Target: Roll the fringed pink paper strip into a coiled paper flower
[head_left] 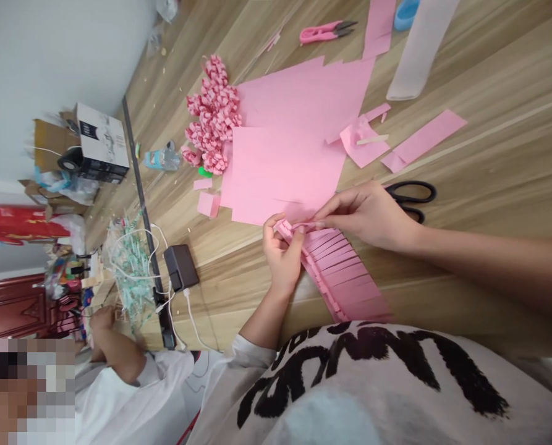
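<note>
A pink paper strip cut into a fringe (pixel 350 266) lies slanted at the table's near edge, its strips spread to the right. Along its left side runs a folded, looped band. My left hand (pixel 282 253) pinches the far end of this fringed paper between thumb and fingers. With thumb and fingertips together, my right hand (pixel 366 216) grips one thin paper strip of the fringe close to my left thumb. Just beyond both hands are large pink paper sheets (pixel 285 167). Black-handled scissors (pixel 412 193) lie partly hidden behind my right hand.
Curled pink paper flowers (pixel 215 114) are heaped left of the sheets. Pink thread snips (pixel 326 32), pink paper scraps (pixel 426 141) and a blue tape dispenser (pixel 405 15) lie farther off. At left are a plastic bottle (pixel 162 159), a black power box (pixel 180 267) with cables, and another person's arm (pixel 122 349).
</note>
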A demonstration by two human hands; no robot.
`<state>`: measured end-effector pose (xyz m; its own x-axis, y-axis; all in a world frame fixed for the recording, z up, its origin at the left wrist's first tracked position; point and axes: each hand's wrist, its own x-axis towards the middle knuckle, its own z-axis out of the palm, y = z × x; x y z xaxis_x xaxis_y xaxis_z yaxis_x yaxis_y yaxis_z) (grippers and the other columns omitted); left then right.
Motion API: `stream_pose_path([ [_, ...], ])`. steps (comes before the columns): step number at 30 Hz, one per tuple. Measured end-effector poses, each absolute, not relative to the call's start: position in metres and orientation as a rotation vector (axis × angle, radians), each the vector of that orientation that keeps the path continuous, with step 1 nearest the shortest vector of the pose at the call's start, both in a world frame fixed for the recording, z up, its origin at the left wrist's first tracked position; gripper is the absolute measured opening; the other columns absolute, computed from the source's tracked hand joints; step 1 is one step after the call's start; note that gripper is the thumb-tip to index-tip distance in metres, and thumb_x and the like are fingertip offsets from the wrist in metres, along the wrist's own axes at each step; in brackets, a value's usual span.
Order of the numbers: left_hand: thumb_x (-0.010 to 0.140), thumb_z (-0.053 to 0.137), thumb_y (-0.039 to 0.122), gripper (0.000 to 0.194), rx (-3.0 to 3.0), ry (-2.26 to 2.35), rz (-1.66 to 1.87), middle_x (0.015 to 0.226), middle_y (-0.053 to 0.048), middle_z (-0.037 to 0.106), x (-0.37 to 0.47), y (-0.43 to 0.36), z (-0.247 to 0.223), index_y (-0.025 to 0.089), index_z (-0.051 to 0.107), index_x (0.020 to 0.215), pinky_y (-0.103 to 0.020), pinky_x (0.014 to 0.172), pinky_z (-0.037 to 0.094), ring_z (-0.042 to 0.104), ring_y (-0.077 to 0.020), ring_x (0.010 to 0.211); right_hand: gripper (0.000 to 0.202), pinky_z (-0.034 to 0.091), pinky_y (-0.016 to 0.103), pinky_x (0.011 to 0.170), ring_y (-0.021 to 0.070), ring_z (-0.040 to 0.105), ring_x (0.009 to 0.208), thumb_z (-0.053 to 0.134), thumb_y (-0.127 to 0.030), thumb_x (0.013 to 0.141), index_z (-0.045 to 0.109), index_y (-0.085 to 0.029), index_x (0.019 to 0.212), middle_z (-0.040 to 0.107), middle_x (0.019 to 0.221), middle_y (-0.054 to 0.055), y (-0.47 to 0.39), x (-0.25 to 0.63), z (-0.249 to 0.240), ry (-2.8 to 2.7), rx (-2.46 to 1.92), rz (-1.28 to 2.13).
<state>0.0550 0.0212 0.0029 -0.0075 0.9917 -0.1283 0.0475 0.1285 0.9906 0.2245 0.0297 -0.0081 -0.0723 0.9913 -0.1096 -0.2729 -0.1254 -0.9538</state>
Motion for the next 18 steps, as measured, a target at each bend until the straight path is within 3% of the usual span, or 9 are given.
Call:
stream_pose_path([
  [6, 0.072, 0.084, 0.043, 0.047, 1.208, 1.393, 1.102, 0.083, 0.001, 0.07, 0.0539, 0.0168, 0.0012, 0.022, 0.056, 0.104, -0.024, 0.075, 0.055, 0.072, -0.0128, 0.076, 0.014, 0.053, 0.023, 0.053, 0.0115, 0.067, 0.056, 0.085, -0.031, 0.065, 0.075, -0.021, 0.063, 0.075, 0.065, 0.002, 0.0293, 0.224, -0.0092, -0.972, -1.037, 1.465],
  [18, 0.071, 0.084, 0.039, 0.032, 1.238, 1.356, 1.092, 0.082, -0.002, 0.074, 0.0536, 0.0156, 0.0018, 0.019, 0.064, 0.086, -0.026, 0.078, 0.057, 0.073, -0.0148, 0.079, 0.018, 0.052, 0.023, 0.053, 0.0105, 0.063, 0.054, 0.085, -0.031, 0.063, 0.071, -0.02, 0.061, 0.071, 0.061, 0.001, 0.0294, 0.2238, -0.0073, -0.989, -1.013, 1.492],
])
